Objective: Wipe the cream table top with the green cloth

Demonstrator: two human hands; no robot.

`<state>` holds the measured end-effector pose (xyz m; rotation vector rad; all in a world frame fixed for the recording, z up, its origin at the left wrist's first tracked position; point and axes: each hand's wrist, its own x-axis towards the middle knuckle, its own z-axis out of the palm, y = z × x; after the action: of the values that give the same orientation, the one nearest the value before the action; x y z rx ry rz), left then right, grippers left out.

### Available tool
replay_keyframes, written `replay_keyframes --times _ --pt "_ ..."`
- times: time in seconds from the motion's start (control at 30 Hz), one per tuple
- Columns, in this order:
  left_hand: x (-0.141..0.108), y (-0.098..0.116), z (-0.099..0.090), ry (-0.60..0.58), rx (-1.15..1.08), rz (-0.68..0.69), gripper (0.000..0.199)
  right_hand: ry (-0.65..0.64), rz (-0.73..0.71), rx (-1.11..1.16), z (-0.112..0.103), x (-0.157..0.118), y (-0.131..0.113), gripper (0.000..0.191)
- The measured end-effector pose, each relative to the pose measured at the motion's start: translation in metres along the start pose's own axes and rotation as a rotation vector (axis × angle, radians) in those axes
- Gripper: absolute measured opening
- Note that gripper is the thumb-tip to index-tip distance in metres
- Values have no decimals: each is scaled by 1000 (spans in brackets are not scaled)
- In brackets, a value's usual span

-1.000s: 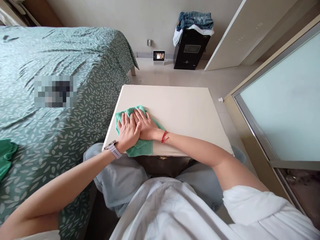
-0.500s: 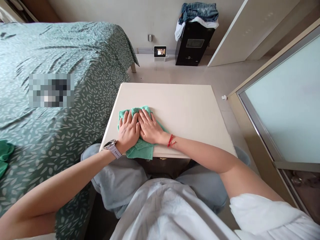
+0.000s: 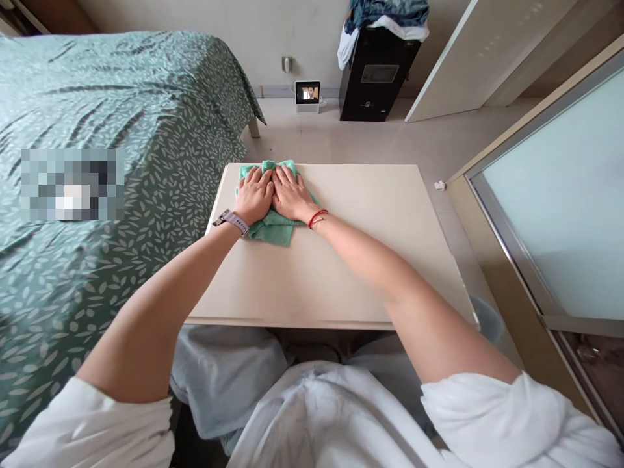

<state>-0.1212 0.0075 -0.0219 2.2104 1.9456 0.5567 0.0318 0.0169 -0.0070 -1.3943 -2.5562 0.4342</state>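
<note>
A green cloth (image 3: 273, 234) lies on the pale tabletop (image 3: 292, 286), close to its far left corner. My left hand (image 3: 254, 195) is pressed flat on the cloth, fingers stretched forward. Right beside it, my right hand (image 3: 291, 195) also lies flat on the cloth with its fingers extended. The hands touch or nearly touch at the thumbs. Part of the cloth bunches up past the fingertips, and a loose flap trails back toward me. Palms and the cloth under them are hidden.
A bed (image 3: 185, 143) with a leafy green cover stands along the left. Beyond the table are a small screen (image 3: 307, 93) on the floor and a black cabinet (image 3: 373, 78) with clothes on top. Frosted sliding panels (image 3: 560, 208) border the right side.
Both hands have slid the cloth forward, away from me, from the near left part of the tabletop to its far left edge. My arms are now stretched out farther.
</note>
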Motion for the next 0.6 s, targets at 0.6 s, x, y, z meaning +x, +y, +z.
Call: replay_keyframes --times 0.6 --pt "44 -16 11 81 -57 9 70 53 41 -37 -5 36 15 69"
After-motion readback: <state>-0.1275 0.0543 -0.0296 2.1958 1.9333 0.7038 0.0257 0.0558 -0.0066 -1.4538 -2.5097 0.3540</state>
